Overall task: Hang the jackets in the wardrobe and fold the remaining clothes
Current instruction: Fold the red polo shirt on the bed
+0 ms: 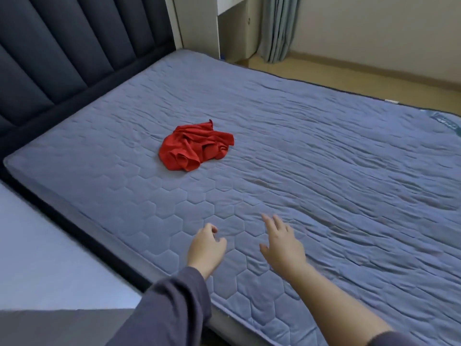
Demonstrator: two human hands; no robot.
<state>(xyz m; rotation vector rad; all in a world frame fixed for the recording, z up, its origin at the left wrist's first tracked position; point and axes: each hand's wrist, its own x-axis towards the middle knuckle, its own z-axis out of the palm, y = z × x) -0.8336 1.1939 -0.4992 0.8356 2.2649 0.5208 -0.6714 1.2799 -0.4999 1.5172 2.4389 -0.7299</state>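
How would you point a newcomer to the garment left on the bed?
Find the wide blue quilted mattress beside the dark padded headboard. On it, toward the headboard, lies a crumpled red cloth garment. Nothing else there is red.

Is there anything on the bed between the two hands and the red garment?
Nothing visible. Only quilted mattress lies between the left hand, the right hand and the crumpled red garment.
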